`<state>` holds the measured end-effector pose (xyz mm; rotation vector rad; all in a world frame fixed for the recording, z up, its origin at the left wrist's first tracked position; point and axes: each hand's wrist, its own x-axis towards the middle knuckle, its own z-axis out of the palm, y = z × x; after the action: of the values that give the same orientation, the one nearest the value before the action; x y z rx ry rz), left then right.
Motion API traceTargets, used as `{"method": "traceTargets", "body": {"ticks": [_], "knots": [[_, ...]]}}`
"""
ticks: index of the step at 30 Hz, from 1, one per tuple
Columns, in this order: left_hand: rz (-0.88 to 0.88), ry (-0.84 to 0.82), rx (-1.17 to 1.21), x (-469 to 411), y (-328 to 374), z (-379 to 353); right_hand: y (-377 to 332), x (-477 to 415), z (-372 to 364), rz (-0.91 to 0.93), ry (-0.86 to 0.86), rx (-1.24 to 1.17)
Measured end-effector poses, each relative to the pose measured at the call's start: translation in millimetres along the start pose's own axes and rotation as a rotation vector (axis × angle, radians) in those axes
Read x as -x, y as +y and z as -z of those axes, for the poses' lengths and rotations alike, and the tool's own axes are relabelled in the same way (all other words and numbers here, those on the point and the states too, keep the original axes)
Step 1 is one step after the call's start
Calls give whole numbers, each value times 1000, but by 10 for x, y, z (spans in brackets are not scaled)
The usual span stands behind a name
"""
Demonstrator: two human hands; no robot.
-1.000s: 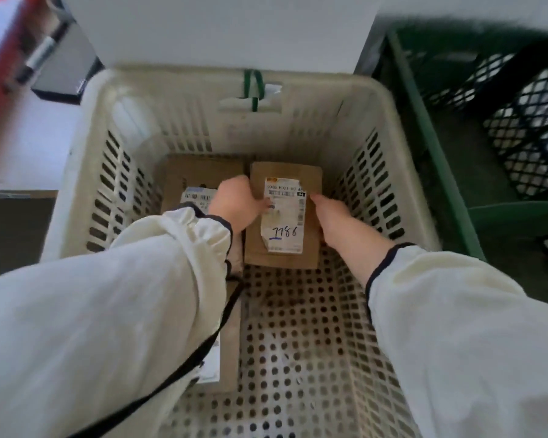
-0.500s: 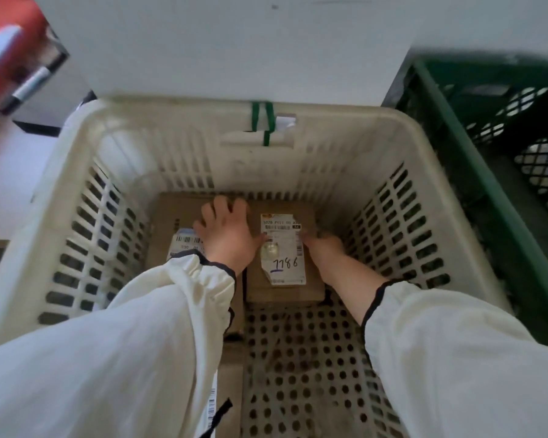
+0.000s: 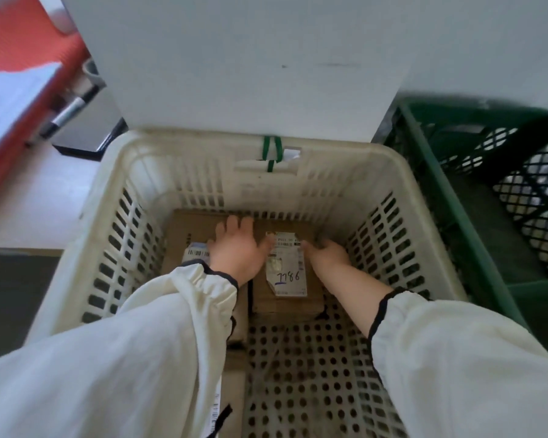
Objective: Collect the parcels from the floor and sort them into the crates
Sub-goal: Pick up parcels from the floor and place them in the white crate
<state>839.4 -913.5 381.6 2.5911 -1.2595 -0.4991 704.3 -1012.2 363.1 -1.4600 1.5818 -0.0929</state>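
Note:
A brown cardboard parcel [image 3: 287,298] with a white label marked "7786" lies on the perforated floor of the white crate [image 3: 402,197], close to its far wall. My left hand [image 3: 238,251] lies flat with straight fingers across this parcel's left edge and the neighbouring brown parcel [image 3: 184,235], its thumb on the label. My right hand [image 3: 326,257] grips the labelled parcel's right far corner, thumb on top and fingers over the edge. A third parcel [image 3: 234,374] shows partly under my left sleeve.
A green crate [image 3: 475,216] stands directly to the right of the white one. A white wall or panel [image 3: 250,74] rises behind the crates. At the left are a red surface [image 3: 16,52] with papers and a pen [image 3: 67,112].
The labelled parcel has gone down and towards the crate's far wall, coming to rest beside the left parcel. My left hand has flattened out over both parcels.

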Motion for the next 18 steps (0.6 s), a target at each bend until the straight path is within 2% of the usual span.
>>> {"method": "traceTargets", "body": {"ticks": [3,9,14,18], "knots": [[-11,-100,58,179,0,262,-142,319,253,103,-30,103],[-56,-83,-8,880,23,871,-347,1323,756,342,-205,440],[-56,-99,-60,1635,25,1275,-463,2098,1092,469,-204,664],[-64,-39,-146,2318,-58,1468,-543,2592,1230,600,-194,721]]}}
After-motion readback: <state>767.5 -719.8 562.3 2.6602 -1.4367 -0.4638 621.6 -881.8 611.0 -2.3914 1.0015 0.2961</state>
